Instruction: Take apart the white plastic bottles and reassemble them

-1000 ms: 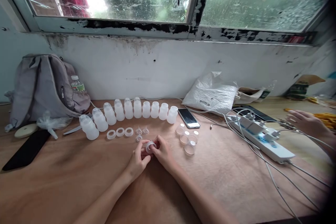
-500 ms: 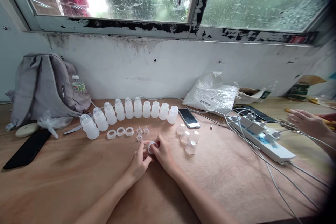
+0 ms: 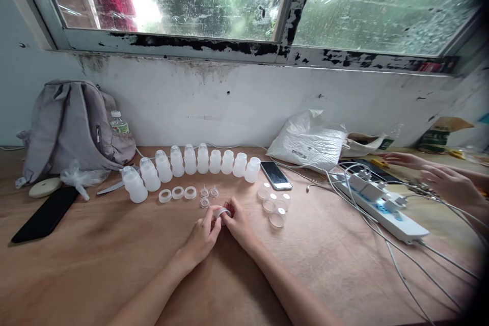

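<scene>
A translucent screw ring [image 3: 220,212] is pinched between the fingertips of the left hand [image 3: 201,237] and right hand [image 3: 239,224], near 3 more rings [image 3: 178,193].

A wooden table [image 3: 95,265] is set against a white wall. A curved row of translucent plastic bottles [image 3: 191,165] is stood on it, with white rings [image 3: 178,193] and clear caps [image 3: 273,206] laid in front. A grey backpack [image 3: 69,127], two black phones [image 3: 46,214] [image 3: 275,175], a white plastic bag [image 3: 309,140] and a power strip [image 3: 382,206] with cables are also placed there.
</scene>
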The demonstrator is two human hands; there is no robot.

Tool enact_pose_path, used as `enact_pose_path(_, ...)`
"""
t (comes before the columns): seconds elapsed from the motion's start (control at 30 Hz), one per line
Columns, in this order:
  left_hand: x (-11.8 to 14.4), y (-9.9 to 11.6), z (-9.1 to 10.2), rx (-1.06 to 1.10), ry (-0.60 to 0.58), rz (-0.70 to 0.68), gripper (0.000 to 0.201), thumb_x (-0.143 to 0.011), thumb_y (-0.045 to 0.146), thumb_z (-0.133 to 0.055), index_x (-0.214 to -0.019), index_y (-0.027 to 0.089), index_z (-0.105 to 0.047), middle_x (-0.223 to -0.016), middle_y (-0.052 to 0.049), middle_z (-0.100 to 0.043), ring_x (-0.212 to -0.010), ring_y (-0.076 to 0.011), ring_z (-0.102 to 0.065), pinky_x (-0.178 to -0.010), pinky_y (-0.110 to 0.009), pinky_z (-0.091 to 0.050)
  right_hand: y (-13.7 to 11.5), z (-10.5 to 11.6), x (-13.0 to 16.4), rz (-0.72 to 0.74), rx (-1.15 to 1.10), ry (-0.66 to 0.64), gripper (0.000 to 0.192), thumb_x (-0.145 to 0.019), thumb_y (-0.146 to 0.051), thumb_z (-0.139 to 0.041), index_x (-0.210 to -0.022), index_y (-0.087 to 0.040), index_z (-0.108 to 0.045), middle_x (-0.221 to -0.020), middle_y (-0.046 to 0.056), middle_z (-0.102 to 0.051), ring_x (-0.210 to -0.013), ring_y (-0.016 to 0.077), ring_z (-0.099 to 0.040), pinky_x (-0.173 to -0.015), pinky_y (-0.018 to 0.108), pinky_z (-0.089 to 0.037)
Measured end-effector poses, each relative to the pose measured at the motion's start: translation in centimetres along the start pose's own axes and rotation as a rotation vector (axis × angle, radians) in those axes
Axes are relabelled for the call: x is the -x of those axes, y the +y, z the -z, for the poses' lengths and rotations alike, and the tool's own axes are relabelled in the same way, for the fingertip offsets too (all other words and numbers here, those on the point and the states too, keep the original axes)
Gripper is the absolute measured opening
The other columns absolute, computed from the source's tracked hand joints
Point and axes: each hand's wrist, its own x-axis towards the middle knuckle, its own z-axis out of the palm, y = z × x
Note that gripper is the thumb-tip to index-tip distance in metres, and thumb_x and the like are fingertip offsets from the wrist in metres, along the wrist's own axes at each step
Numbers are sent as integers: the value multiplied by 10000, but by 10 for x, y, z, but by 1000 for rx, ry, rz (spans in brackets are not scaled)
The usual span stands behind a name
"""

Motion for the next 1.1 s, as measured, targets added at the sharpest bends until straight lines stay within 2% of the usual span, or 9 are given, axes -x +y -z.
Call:
enact_pose_path(0.13,-1,-3,4,29,112,27,216,-765,241,-480,-966,271,-552,-848,-11,-651,-765,-194,-604,-695,-247,-403,-8,2,3,36,-15,-98,46,-717,-199,-490,-754,-186,-468,-629,-40,-485,-542,97,-428,-506,209,-364)
enact_pose_path(0.3,-5,-8,15,-89,246,39,137,-766,250,-468,-878,256,-546,-718,-1,-644,-629,-179,-591,-601,-246,-397,-19,5,9,51,-132,-244,206,-805,-328,-451,-958,-193,-481,-796,14,-554,-574,104,-507,-514,219,-429)
enact_pose_path(0.37,-9,-11,19,-70,294,66,134,-787,280,-438,-882,235,-521,-639,5,-627,-521,-153,-566,-549,-239,-397,-16,5,9,49,-120,-183,250,-828,-344,-408,-1027,-200,-451,-807,17,-544,-564,107,-514,-515,228,-439)
enact_pose_path(0.5,-19,-19,27,219,349,178,167,-779,350,-460,-874,213,-441,-564,23,-596,-401,-129,-539,-421,-208,-364,1,1,-11,84,109,38,336,-824,-284,-392,-1145,-187,-383,-816,22,-524,-557,110,-501,-552,248,-438)
enact_pose_path(0.63,-26,-25,32,481,398,216,229,-748,360,-505,-826,209,-352,-587,15,-601,-438,-149,-588,-384,-187,-354,7,-3,-59,222,348,82,456,-788,-178,-374,-1242,-171,-327,-846,45,-540,-640,140,-515,-610,270,-425)
enact_pose_path(0.73,-29,-26,36,580,394,237,247,-735,347,-516,-809,207,-326,-636,-5,-622,-446,-149,-600,-394,-190,-379,-1,-7,-102,242,475,104,526,-773,-140,-373,-1288,-182,-275,-848,54,-545,-694,161,-523,-629,278,-410)
enact_pose_path(0.83,-30,-24,41,629,381,281,255,-732,340,-513,-852,205,-334,-720,-35,-645,-466,-139,-609,-406,-189,-401,-9,-12,-134,176,607,107,457,-776,-163,-411,-1228,-204,-363,-830,60,-532,-694,176,-516,-602,278,-386)
enact_pose_path(0.9,-30,-23,45,650,384,311,277,-732,333,-513,-920,208,-354,-771,-42,-650,-477,-130,-612,-414,-186,-412,-11,-15,-143,136,655,121,354,-782,-189,-434,-1136,-202,-447,-831,68,-520,-671,174,-509,-574,271,-366)
enact_pose_path(1.1,-32,-26,52,762,373,346,413,-737,303,-508,-1129,233,-401,-841,-48,-641,-525,-116,-624,-446,-180,-442,-14,-7,-123,160,679,152,153,-816,-245,-407,-900,-198,-526,-972,83,-472,-648,151,-494,-529,257,-343)
